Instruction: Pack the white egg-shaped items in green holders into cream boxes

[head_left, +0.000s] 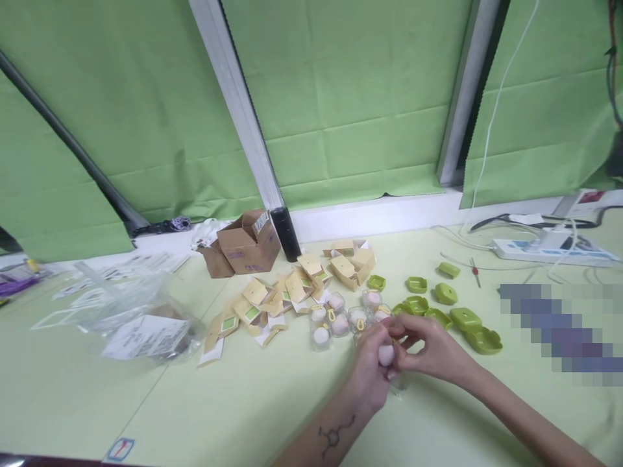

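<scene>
My left hand (372, 370) is closed around a pale pink, rounded piece (386, 355) whose exact kind I cannot make out. Against the same piece, the fingers of my right hand (428, 344) are pinched together at its upper right side; what lies between their tips is hidden. Below the hands a bit of clear plastic (398, 387) shows on the table. Just beyond my left hand sit several small clear containers (321, 336) with white or pink round contents, some with yellow loops (360, 324). Several green, flower-edged small trays (483, 340) lie beyond my right hand.
Opened tan cardboard packages (257, 292) are heaped left of the containers. Behind them stand a brown box (249, 243) and a black cylinder (286, 233). Clear plastic bags (146, 305) lie at left. A white power strip (549, 251) with cables lies at back right.
</scene>
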### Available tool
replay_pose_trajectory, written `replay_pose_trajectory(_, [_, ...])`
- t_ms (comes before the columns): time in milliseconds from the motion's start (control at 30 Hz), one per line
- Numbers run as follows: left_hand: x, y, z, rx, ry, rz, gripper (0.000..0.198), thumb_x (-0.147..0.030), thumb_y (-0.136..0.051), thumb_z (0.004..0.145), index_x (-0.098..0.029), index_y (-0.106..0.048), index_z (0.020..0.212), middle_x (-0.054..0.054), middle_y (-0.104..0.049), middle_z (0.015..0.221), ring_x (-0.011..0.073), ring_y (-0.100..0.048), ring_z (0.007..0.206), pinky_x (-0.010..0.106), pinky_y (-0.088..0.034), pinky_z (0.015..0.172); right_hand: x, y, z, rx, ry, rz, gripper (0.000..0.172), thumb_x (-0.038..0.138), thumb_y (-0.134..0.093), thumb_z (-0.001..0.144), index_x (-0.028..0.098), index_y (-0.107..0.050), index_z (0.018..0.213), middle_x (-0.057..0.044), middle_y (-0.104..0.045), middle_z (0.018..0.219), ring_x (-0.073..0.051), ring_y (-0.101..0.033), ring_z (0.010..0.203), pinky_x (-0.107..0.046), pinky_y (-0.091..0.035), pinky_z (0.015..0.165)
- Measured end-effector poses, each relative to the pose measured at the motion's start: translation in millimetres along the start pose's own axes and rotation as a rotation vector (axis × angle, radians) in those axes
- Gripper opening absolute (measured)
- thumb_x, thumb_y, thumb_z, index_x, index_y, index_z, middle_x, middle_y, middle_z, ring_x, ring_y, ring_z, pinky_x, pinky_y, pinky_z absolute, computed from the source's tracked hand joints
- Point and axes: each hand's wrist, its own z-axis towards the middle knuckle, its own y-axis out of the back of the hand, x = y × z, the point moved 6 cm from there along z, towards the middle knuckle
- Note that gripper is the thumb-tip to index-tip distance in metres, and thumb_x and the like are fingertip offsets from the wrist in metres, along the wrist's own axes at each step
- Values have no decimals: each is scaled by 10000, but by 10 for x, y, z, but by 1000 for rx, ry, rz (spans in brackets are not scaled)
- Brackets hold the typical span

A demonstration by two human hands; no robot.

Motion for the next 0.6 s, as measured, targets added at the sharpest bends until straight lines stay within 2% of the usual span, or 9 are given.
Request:
replay_pose_trajectory(200, [41,29,3,-24,80,-36,225,-350,-633,603,-178,-511,684,-67,-470,487,54,-363,403,188,-131,369,-34,55,-3,2,-23,1,157,55,-573,613,206,-573,657,14,-635,653,-150,-605,578,-261,-553,530])
replay_pose_trajectory(300, [38,3,-1,-12,115,-63,226,-352,-620,626,-182,-479,671,-60,-490,500,48,-382,397,175,-153,361,-103,92,-4,24,-44,24,124,108,-582,691,193,-622,771,-10,-679,726,-162,-655,624,-269,-569,571])
replay_pose_trajectory(400, [-34,-45,-17,19,110,-82,204,-324,-608,662,-178,-473,707,-60,-509,539,32,-397,407,149,-183,360,-167,122,-6,79,-41,79,216,151,-576,764,195,-637,967,-48,-700,920,-191,-683,796,-304,-582,677])
replay_pose_trajectory(500, [-138,-85,-56,89,92,-67,256,-387,-572,730,-156,-518,824,-33,-562,635,21,-401,406,140,-217,354,-214,145,-20,125,-38,176,401,225,-642,775,227,-574,1171,-76,-642,1134,-221,-641,965,-356,-569,785])
replay_pose_trajectory(600, [-190,-81,-99,178,64,77,474,-434,-614,732,-185,-443,1097,-26,-593,677,67,-468,379,168,-252,334,-274,159,-45,75,-84,229,436,326,-686,757,236,-583,1170,-86,-620,1167,-241,-628,985,-374,-573,780])
